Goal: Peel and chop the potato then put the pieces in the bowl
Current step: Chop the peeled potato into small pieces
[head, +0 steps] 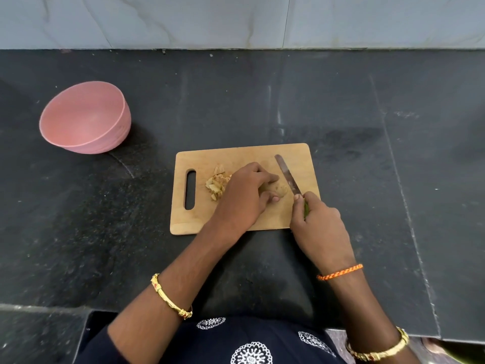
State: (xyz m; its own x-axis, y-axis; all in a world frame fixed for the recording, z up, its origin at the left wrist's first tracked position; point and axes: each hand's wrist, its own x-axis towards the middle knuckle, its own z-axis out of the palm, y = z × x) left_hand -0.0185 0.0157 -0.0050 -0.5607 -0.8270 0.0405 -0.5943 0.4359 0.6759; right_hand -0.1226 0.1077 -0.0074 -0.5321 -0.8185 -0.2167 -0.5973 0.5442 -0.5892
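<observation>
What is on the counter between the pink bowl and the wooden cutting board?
Nothing: in the head view, the stretch of black counter between the pink bowl and the cutting board is bare. The peel scraps lie on the board itself.

Brown potato (280, 189) on wooden board, pink bowl (85, 118) far left

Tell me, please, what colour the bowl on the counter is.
The bowl is plain pink, inside and out; the head view shows it clearly.
</observation>
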